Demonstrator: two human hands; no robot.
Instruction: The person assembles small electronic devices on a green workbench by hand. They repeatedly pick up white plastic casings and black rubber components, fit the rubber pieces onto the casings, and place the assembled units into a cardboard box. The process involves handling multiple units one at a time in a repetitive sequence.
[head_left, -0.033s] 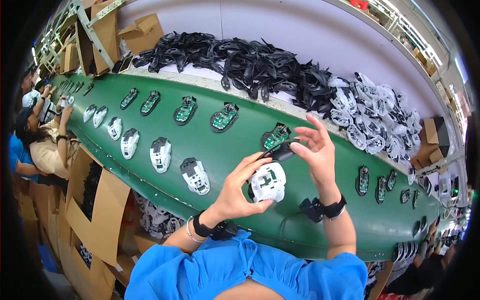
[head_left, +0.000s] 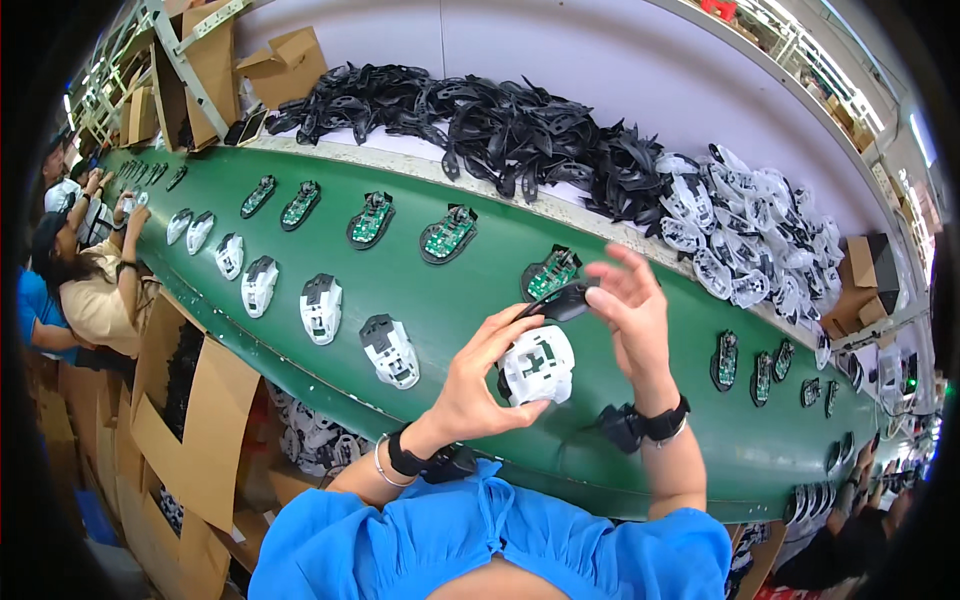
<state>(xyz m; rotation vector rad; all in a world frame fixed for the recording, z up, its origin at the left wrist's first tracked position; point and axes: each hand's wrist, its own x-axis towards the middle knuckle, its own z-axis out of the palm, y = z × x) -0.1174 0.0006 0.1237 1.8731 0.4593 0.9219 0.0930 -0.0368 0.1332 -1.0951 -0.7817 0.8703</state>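
My left hand is closed around a white computer mouse shell with cut-out openings, held above the green belt in front of me. A thin curved black plastic piece lies just above the shell, its left end close to my left fingertips. My right hand pinches the right end of that piece between thumb and index finger, the other fingers raised. The fingertip contact is partly hidden. Just beyond sits a mouse base with a green circuit board.
Circuit-board bases and white shells line the green belt. Behind it are heaps of black plastic pieces and white shells. Cardboard boxes stand at lower left. Other people sit along the far left.
My right hand has shifted slightly down, its raised fingers bending a little. The white shell has moved very slightly to the right.
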